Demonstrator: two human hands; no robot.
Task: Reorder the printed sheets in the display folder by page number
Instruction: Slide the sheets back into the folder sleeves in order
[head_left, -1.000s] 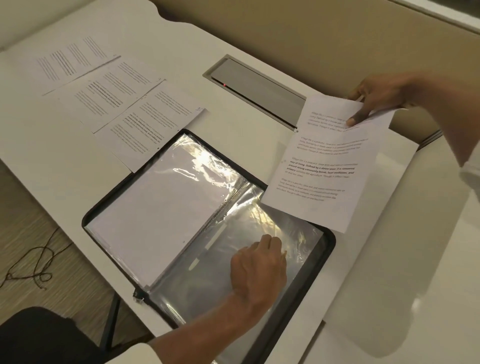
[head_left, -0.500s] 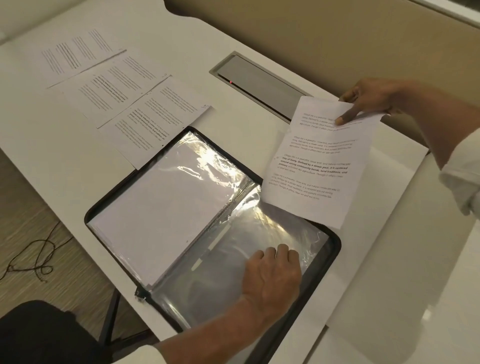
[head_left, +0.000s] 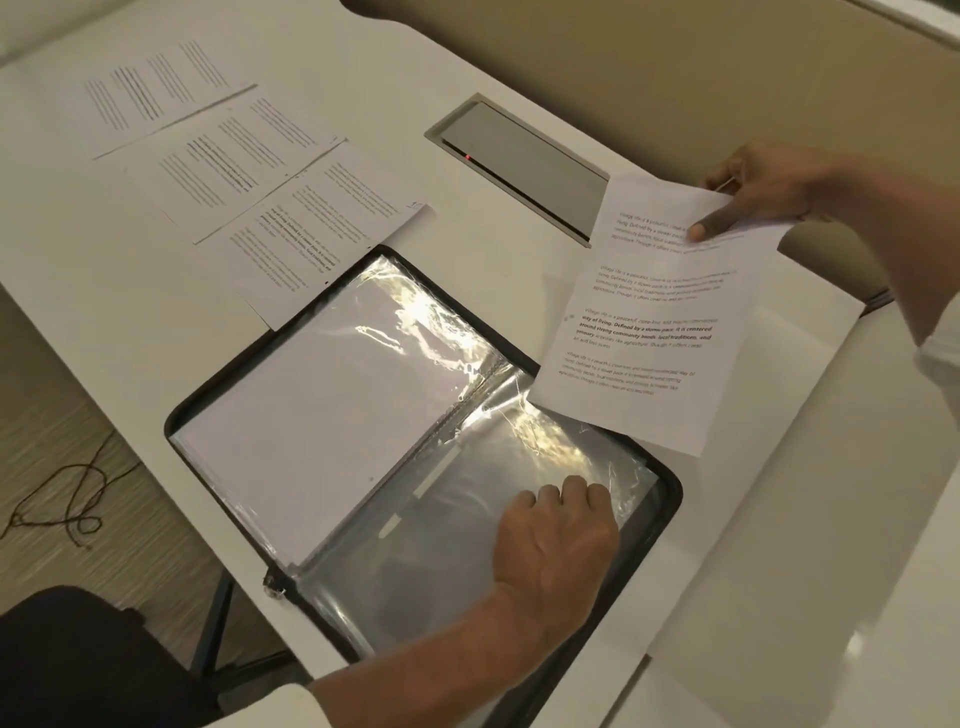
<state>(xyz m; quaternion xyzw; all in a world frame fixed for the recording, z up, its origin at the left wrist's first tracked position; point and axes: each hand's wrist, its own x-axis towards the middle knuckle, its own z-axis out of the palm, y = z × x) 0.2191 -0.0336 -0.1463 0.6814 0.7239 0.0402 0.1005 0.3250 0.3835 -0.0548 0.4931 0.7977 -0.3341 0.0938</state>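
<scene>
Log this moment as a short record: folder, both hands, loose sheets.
folder: display folder, open flat on the table
left page: filled sleeve, white sheet, blank side up
right page: clear sleeve, looks empty
left hand: on the clear sleeve, fingers curled at its outer edge, fingertips hidden
right hand: pinches a printed sheet above the folder's far corner
on table: three loose sheets, printed, overlapping, beyond the folder

**Open folder, sheets behind**

The folder (head_left: 670, 499) lies open on the table (head_left: 156, 291). Three overlapping sheets (head_left: 234, 156) lie behind-left of it, a hatch (head_left: 519, 156) behind-right. The right hand (head_left: 763, 192) holds a page (head_left: 649, 332) over its far corner; the left hand (head_left: 556, 540) grips its right sleeve (head_left: 457, 561).
</scene>
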